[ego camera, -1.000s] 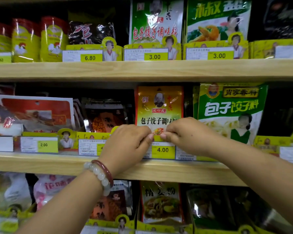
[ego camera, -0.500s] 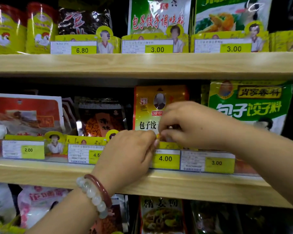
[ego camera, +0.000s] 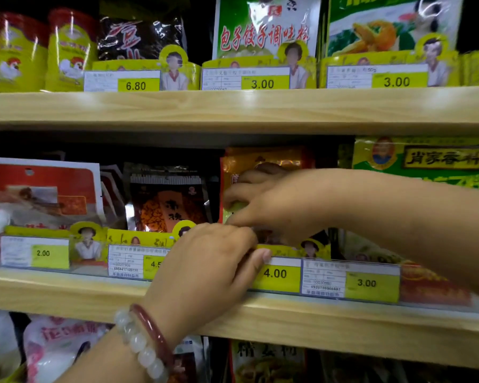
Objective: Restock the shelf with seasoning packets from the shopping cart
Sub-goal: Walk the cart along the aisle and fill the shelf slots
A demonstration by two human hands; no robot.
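An orange-yellow seasoning packet point(ego camera: 263, 158) stands upright on the middle shelf point(ego camera: 315, 322), behind the 4.00 price tag point(ego camera: 277, 273). My right hand point(ego camera: 282, 203) reaches in from the right and covers most of the packet's face, fingers curled onto it and blurred. My left hand point(ego camera: 205, 266), with a bead bracelet and a red bangle at the wrist, grips at the packet's foot: fingers curl over the yellow price rail and the thumb lies on the tag's top edge. The packet's lower half is hidden. No shopping cart is in view.
A green packet point(ego camera: 426, 161) stands right of the orange one, a dark packet point(ego camera: 169, 200) and a red-and-white one point(ego camera: 39, 189) to its left. The upper shelf point(ego camera: 233, 106) holds more packets and yellow tins. Further packets fill the row below.
My right hand has risen from the packet's lower edge to its face and now hides the print. My left hand stays at the price rail. The camera has come closer.
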